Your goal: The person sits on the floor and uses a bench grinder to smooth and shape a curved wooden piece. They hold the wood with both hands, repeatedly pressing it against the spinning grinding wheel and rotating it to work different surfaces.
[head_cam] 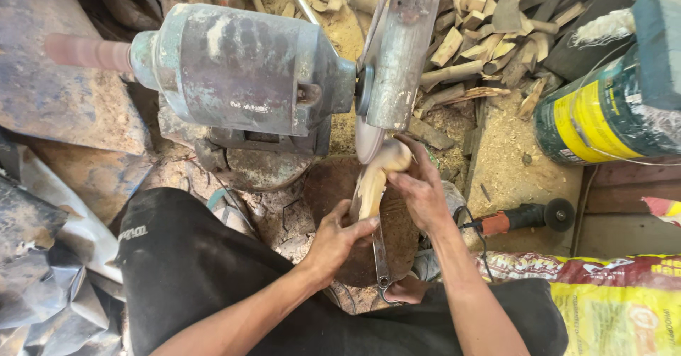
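Nearest the camera, the person's legs in black trousers (213, 278) frame the work, and both forearms reach forward over them. The left hand (339, 241) clenches the near, lower end of one pale carved wooden piece (374, 179), its fingers (360, 230) wrapped around it from the left. The right hand (423, 193) grips the same piece higher up, from the right, and sits nearer the wheel. The piece's long axis runs away from the body and slightly rightward, its rounded far end touching the rim of the single grinding disc (367, 140). Under the hands lies one brown rounded block (397, 235) with one metal wrench (381, 260) on it. Beyond stands one green-grey motor (241, 69) driving the disc. To the right lie one orange angle grinder (521, 218) and one green and yellow can (603, 115). Farthest off, many wood offcuts (482, 37) lie heaped in sawdust.
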